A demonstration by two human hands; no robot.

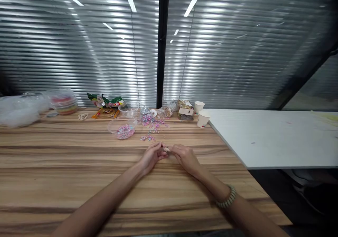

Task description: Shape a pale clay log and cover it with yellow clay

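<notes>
Over the middle of the wooden table, my left hand (152, 156) and my right hand (187, 157) meet at the fingertips. Between them is a small pale piece (166, 149), too small to name, pinched by the fingers of both hands. Just beyond the hands lie loose pink, blue and white beads (148, 138), small and tube-like. More such beads (125, 131) fill the bottom of a clear plastic bowl (112, 125) to the upper left of my left hand. A woven bracelet (227, 197) circles my right wrist.
Clear plastic bags (23, 108) and stacked round tubs (63, 101) stand at the back left, near green snack packaging (116, 101). Two paper cups (203, 118) and a small box (185, 109) sit at the back right. A white table (277, 138) adjoins on the right; blinds close the back.
</notes>
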